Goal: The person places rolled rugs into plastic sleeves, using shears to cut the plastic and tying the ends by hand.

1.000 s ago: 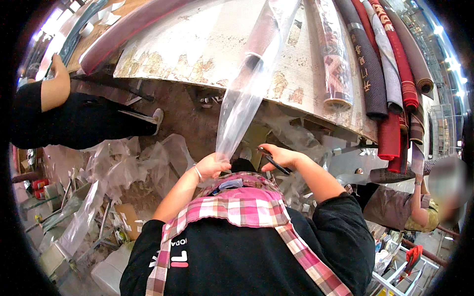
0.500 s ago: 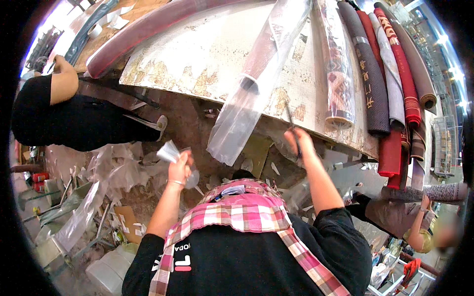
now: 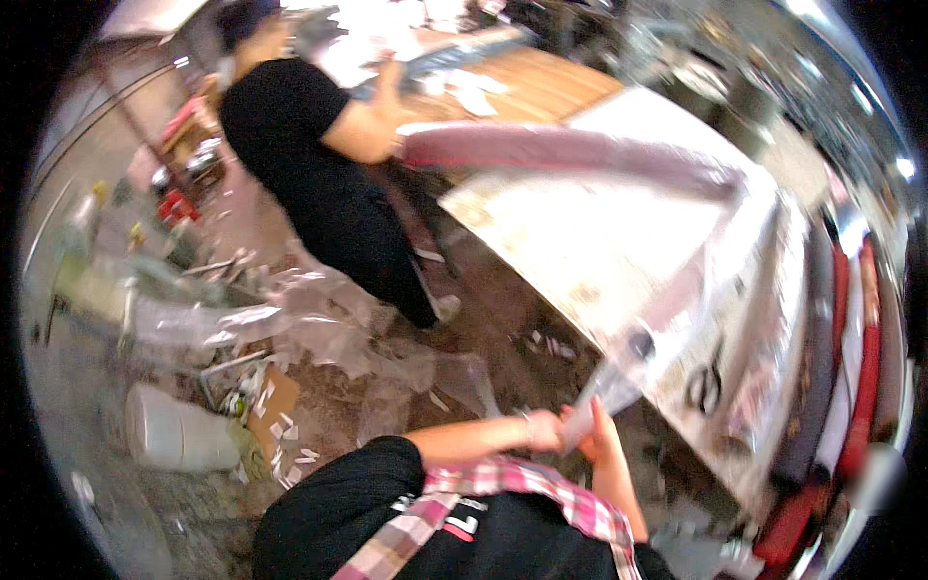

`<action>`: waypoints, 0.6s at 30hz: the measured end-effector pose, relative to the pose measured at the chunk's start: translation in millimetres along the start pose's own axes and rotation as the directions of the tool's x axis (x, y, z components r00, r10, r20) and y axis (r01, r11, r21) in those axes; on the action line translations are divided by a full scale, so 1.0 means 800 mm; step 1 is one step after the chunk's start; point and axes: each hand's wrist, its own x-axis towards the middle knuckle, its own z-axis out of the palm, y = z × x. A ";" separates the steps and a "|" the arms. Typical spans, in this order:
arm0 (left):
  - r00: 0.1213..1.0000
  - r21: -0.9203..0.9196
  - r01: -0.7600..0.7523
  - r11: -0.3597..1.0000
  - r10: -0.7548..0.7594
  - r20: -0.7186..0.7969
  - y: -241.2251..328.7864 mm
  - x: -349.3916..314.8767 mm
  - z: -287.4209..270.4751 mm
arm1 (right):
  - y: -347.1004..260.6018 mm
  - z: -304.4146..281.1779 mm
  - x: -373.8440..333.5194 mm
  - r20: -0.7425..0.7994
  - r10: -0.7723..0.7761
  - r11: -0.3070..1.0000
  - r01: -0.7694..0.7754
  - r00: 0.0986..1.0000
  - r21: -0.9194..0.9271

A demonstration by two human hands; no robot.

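A rolled carpet (image 3: 667, 304) in a clear plastic sleeve lies slantwise on the white-topped table. The sleeve's loose end (image 3: 611, 382) hangs over the near edge toward me. My right hand (image 3: 601, 437) is closed on that end, fingers pointing up along the film. Close beside it, my left hand (image 3: 545, 431) is closed at the same bunched plastic; blur hides its fingertips. Dark-handled scissors (image 3: 705, 389) lie on the table to the right of the sleeve, apart from both hands.
Beyond lies a pinkish wrapped roll (image 3: 561, 150), with a person in black (image 3: 309, 174) at its left end. More rolled carpets (image 3: 822, 358) line the table's right side. Crumpled plastic film (image 3: 329, 319) and a pale plastic container (image 3: 179, 430) are on the floor at left.
My view has swung left. The scissors have left my right hand and lie on the table. Both hands have come together at the sleeve's end; the white strip in my left hand no longer shows clearly.
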 end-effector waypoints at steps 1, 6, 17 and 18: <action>0.993 -0.174 -0.095 0.980 0.105 0.047 -0.003 0.009 0.022 | 0.004 -0.009 0.009 0.034 -0.035 0.999 0.035 0.999 -0.013; 0.942 -0.795 0.232 0.560 0.076 0.328 0.018 -0.038 -0.067 | -0.007 -0.047 -0.015 -0.138 0.023 0.932 -0.072 0.990 -0.356; 0.975 -0.785 0.089 0.612 0.106 0.193 0.045 0.073 0.049 | 0.033 -0.026 -0.111 0.091 -0.173 0.204 0.126 0.981 -0.971; 0.985 -0.715 0.017 0.699 0.110 0.131 0.050 0.067 0.050 | 0.035 -0.031 -0.114 0.063 -0.229 0.211 0.113 0.971 -0.971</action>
